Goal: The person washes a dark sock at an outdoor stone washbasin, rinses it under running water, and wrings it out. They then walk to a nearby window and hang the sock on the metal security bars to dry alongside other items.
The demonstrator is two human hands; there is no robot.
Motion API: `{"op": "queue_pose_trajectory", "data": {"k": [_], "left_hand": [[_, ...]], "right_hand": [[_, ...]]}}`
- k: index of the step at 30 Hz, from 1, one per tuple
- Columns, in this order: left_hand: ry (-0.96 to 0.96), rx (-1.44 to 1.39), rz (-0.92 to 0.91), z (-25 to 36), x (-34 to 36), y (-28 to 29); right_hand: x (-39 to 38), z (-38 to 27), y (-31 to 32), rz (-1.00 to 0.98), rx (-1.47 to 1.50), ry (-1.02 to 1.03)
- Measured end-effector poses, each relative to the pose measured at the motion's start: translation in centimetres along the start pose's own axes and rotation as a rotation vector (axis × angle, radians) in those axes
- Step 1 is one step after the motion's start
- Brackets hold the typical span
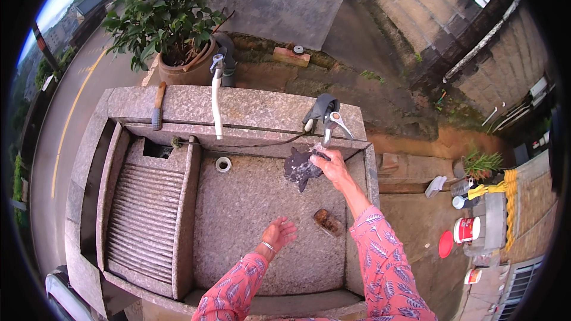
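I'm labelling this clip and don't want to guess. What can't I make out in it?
All in the head view:
Held cloth: the right hand covers the part in its fingers.
Brown block: too small and blurred to tell what it is.
Dark hole: shadow hides its depth.
Left sleeve: the lower edge cuts off its upper end.

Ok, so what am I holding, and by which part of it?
Your right hand holds a dark cloth by its edge on the right; your left hand is open, holding nothing.
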State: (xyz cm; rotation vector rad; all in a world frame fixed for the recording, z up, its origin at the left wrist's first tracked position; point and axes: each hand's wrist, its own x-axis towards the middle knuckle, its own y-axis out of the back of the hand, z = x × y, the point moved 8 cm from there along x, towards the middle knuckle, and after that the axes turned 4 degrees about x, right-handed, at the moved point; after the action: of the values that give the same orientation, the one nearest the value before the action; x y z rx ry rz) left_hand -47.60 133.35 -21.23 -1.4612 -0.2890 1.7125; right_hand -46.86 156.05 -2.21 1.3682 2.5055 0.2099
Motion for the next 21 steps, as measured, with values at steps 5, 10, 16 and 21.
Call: {"op": "queue_pose_trajectory", "data": {"k": [5, 10, 16, 21], "left_hand": [[0.051, -0.153, 0.054, 1.0, 1.9, -0.2], [-0.068, -0.178, 0.023, 7.4, 2.6, -2.5], [-0.255, -0.166, -0.131, 9.8, 4.0, -5.1], [-0.256, -0.256, -0.181, 8.3, 2.4, -6.7]], "right_hand": [[-0.6, -2.2, -1.7, -0.123, -0.212, 0.145], [-5.5, -3.7, -3.8, -0.262, 0.014, 0.121], [-8.4, -3.1, -7.1, -0.108, -0.191, 0.243], [-6.7, 1.4, -8.7, 0.114, -0.402, 0.376]]}}
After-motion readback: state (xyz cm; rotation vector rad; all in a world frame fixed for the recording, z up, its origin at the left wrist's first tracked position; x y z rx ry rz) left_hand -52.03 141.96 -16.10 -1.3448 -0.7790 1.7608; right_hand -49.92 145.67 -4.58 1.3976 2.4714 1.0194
